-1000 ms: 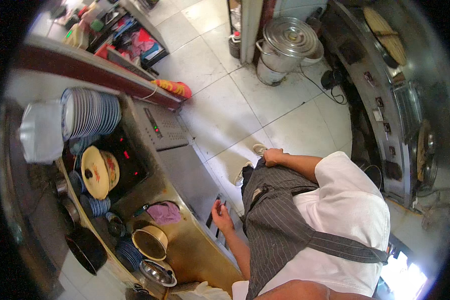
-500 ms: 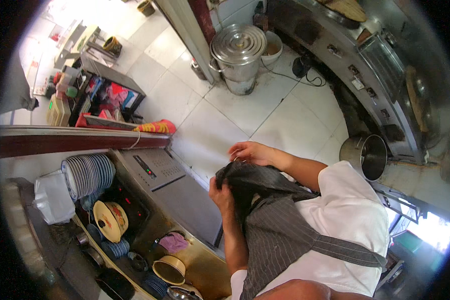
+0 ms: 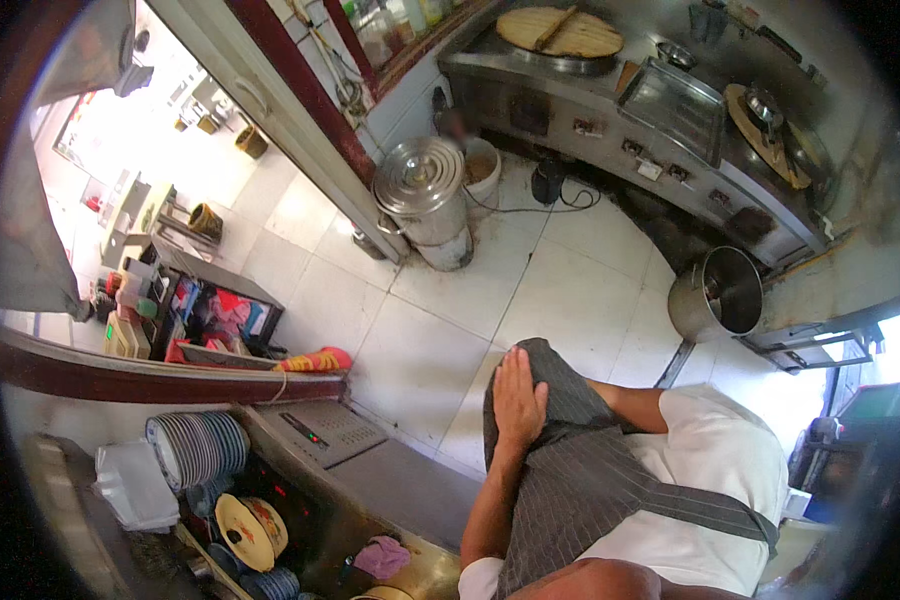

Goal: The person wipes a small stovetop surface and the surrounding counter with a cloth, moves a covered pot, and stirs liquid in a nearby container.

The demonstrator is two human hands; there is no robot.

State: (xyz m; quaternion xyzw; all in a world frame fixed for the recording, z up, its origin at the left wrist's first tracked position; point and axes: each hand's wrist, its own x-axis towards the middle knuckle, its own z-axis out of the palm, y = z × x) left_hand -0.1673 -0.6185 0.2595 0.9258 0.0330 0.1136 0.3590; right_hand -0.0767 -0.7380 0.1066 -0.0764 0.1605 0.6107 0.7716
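My left hand (image 3: 518, 395) lies flat, fingers together, on the raised fold of the grey striped apron (image 3: 580, 470) that I wear over a white shirt (image 3: 710, 450). It holds nothing. My right forearm (image 3: 632, 403) reaches in from the right and runs under the apron fold, so my right hand is hidden beneath the cloth.
To my left a steel counter (image 3: 410, 480) carries a grey control panel (image 3: 328, 432), stacked plates (image 3: 195, 447), a yellow bowl (image 3: 245, 527) and a pink cloth (image 3: 384, 556). A lidded steel pot (image 3: 425, 195) and an open steel pot (image 3: 722, 290) stand on the tiled floor before a long stove (image 3: 670, 110).
The camera has swung toward the stove side. My left hand left the apron's edge and now rests flat on top. My right hand has slipped under the fold.
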